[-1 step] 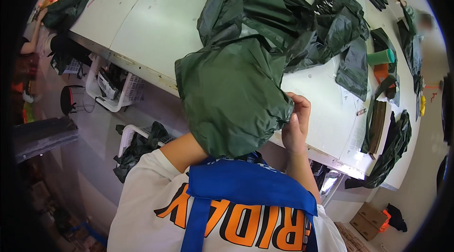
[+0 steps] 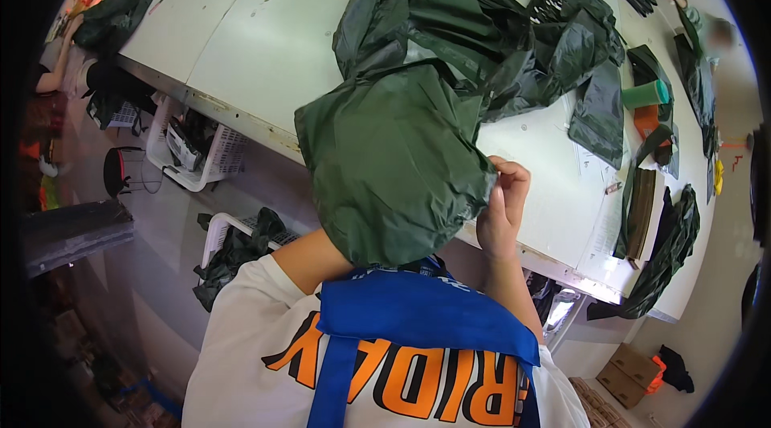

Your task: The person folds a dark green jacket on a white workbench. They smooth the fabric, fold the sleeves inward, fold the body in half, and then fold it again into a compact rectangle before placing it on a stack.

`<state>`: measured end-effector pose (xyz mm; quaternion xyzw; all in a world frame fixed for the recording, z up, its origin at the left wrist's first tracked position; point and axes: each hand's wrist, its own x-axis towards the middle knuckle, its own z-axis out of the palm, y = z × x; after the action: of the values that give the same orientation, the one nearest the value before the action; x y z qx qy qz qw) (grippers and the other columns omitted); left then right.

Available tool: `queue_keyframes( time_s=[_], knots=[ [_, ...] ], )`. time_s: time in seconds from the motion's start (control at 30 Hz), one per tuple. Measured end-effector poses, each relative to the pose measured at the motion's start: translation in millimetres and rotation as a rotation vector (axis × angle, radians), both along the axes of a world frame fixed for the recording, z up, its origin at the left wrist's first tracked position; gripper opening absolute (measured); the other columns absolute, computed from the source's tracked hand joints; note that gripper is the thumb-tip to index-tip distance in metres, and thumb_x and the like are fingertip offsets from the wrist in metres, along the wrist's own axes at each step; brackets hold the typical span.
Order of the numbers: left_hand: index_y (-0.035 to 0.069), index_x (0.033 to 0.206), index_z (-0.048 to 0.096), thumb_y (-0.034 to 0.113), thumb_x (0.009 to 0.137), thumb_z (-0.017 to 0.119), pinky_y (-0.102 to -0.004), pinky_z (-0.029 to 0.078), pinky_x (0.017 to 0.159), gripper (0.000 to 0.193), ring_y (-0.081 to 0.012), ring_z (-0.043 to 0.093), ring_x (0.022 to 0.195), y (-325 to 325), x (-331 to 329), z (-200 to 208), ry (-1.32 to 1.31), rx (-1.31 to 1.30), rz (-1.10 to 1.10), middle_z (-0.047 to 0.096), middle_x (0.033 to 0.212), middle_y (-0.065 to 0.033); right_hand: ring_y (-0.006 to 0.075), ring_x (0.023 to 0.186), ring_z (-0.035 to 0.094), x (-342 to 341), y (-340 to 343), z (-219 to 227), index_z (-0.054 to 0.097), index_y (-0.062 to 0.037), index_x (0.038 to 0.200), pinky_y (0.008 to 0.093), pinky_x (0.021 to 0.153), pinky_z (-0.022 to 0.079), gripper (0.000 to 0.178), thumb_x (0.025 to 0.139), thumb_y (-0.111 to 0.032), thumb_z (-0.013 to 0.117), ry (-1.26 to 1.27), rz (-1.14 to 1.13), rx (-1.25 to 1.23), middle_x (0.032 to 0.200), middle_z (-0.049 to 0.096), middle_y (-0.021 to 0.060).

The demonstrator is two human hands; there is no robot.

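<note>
A rounded, hood-like part of a dark green waterproof garment [image 2: 385, 159] hangs over the table's near edge, in front of my chest. At its right edge, my right hand [image 2: 502, 207] pinches the fabric between thumb and fingers. My left forearm [image 2: 312, 253] passes beneath the garment from the lower left. The green fabric covers my left hand, so its fingers are hidden. Beyond the raised part, the rest of the garment [image 2: 450, 22] lies crumpled on the white table [image 2: 257, 34].
More dark green pieces [image 2: 574, 34] lie to the right, near a green roll [image 2: 646, 95] and a brown stack [image 2: 642, 215]. White baskets [image 2: 189, 175] stand below the table edge at left. Another person's arm [image 2: 56, 67] shows at far left; someone else [image 2: 707, 34] is at far right.
The garment's right edge and my right hand have shifted very slightly. My right hand keeps its pinch on the fabric.
</note>
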<state>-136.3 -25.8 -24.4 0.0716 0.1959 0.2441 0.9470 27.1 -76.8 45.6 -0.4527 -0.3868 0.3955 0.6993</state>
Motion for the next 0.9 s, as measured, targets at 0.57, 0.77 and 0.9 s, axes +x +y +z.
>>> queue_keyframes(
  time_s=[0.57, 0.77, 0.9],
  knots=[
    [0.005, 0.128, 0.050, 0.028, 0.094, 0.056, -0.0385, 0.050, 0.088, 0.041, -0.0219, 0.061, 0.104, 23, 8, 55, 0.369, 0.355, 0.181, 0.061, 0.117, -0.0134, 0.0399, 0.128, 0.035, 9, -36, -19, 0.028, -0.0017, 0.138, 0.0482, 0.105, 0.029, 0.095, 0.066, -0.029, 0.082, -1.098, -0.256, 0.203, 0.138, 0.035, 0.0220],
    [0.005, 0.127, 0.050, 0.028, 0.093, 0.056, -0.0384, 0.051, 0.085, 0.041, -0.0221, 0.061, 0.102, 15, 10, 61, 0.480, 0.430, 0.183, 0.062, 0.115, -0.0139, 0.0425, 0.132, 0.030, 9, 30, -13, 0.025, -0.0016, 0.138, 0.0478, 0.107, 0.028, 0.100, 0.058, -0.009, 0.083, -1.084, -0.534, 0.245, 0.142, 0.030, 0.0250],
    [0.004, 0.127, 0.050, 0.028, 0.093, 0.056, -0.0384, 0.051, 0.084, 0.042, -0.0222, 0.062, 0.101, 23, -3, 64, 0.562, 0.529, 0.041, 0.062, 0.114, -0.0142, 0.0275, 0.115, 0.052, 45, 29, 7, 0.051, -0.0050, 0.121, 0.0450, 0.107, 0.032, 0.061, 0.065, 0.006, 0.072, -0.968, -0.214, 0.137, 0.120, 0.056, 0.0126]
  ],
)
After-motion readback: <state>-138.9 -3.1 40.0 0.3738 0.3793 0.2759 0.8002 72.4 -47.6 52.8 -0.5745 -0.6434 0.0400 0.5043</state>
